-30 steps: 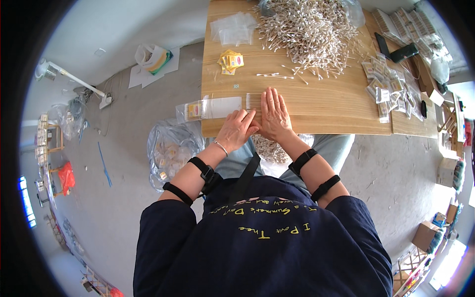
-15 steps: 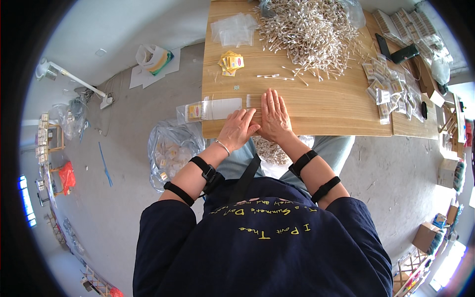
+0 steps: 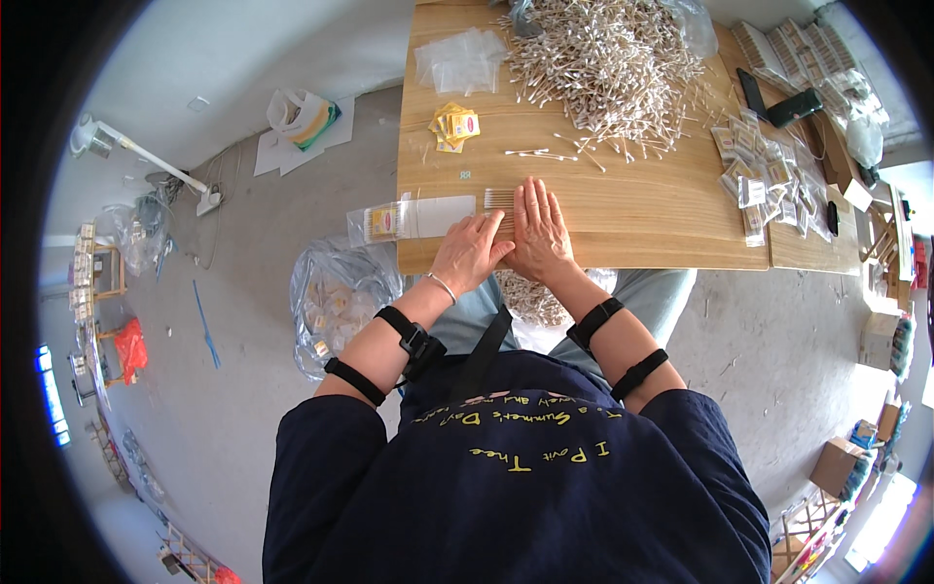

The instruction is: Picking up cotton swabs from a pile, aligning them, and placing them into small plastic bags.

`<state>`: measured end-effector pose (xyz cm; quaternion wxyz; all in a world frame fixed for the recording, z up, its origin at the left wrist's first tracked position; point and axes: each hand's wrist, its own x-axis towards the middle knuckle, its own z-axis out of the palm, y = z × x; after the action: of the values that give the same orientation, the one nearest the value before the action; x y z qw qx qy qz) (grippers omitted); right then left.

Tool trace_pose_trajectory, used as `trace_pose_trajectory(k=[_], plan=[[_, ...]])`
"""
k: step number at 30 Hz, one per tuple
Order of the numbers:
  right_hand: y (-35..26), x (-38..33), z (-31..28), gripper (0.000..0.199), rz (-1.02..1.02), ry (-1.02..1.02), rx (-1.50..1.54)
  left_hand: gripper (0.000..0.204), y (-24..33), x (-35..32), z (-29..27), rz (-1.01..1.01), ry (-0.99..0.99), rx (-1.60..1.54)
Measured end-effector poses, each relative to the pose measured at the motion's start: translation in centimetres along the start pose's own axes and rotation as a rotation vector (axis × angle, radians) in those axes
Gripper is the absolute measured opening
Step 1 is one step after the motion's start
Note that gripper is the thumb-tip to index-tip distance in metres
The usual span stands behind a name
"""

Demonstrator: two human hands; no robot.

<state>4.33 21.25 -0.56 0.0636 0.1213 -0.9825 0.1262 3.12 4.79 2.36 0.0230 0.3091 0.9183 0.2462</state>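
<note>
A row of cotton swabs [image 3: 499, 200] lies side by side near the table's front edge. My right hand [image 3: 541, 234] lies flat along the row's right side, fingers stretched forward. My left hand [image 3: 469, 255] rests on the near left part of the row, fingers apart and thumb reaching toward the right hand; neither grips anything that I can see. The hands cover part of the row. Left of it lies a white strip [image 3: 440, 214], joined by a clear packet [image 3: 382, 222] with a yellow label and swabs inside, which overhangs the left edge.
A large heap of swabs [image 3: 608, 73] covers the table's far side. Yellow cards [image 3: 454, 127] and clear bags [image 3: 459, 60] lie far left. Filled packets [image 3: 769, 185] and a dark phone [image 3: 752, 92] lie right. A clear plastic bag [image 3: 341, 307] stands on the floor, left.
Almost nothing differs. Both hands stay pressed at the swab row, with only a tiny shift of the view.
</note>
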Motion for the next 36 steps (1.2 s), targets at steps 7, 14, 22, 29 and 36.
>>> trace_pose_trajectory(k=[7, 14, 22, 29, 36], plan=[[-0.1, 0.0, -0.3, 0.091, 0.0, -0.004, 0.033, 0.058, 0.0, 0.2, 0.1, -0.029, 0.001, -0.053], [0.0, 0.0, -0.1, 0.083, 0.002, 0.022, 0.035, 0.054, 0.2, 1.0, 0.0, -0.069, -0.02, -0.04], [0.0, 0.0, 0.0, 0.08, 0.002, 0.026, 0.014, 0.05, 0.2, 1.0, 0.0, -0.051, 0.0, -0.036], [0.1, -0.1, 0.3, 0.082, -0.009, 0.033, 0.032, 0.055, 0.0, 1.6, 0.3, -0.127, -0.028, -0.09], [0.1, -0.1, 0.3, 0.081, 0.005, 0.043, 0.065, 0.051, 0.3, 1.6, -0.2, -0.128, -0.099, -0.061]])
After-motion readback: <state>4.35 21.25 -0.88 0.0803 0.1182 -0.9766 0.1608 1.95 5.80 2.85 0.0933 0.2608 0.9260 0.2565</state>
